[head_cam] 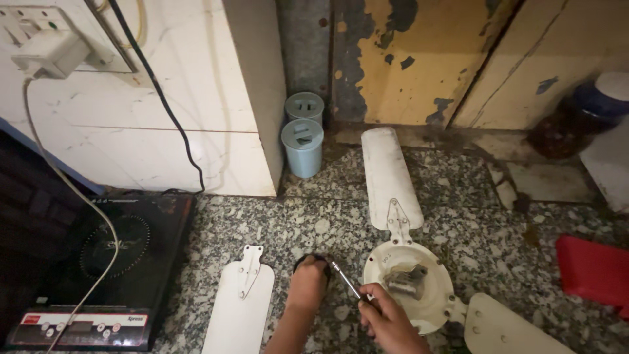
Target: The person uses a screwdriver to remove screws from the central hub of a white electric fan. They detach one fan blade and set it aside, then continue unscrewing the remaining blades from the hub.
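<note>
Head view: right hand (386, 321) closed around a metal wrench (345, 278), shaft pointing to 11 o'clock. Left hand (308, 283) curled over a dark object, fingers pressed down on the granite floor (314, 216). Fan hub (409, 285) lies just at 3 o'clock of the wrench. Judgement: seat the tool squarely, keep the wrist low.

An induction cooktop (105, 262) sits at the lower left on the speckled stone floor; along its front edge runs a pale rectangular control strip (82, 322) with a red label patch, round buttons and what may be a small dark display, too blurred to tell. No packages or signs show elsewhere.
</note>
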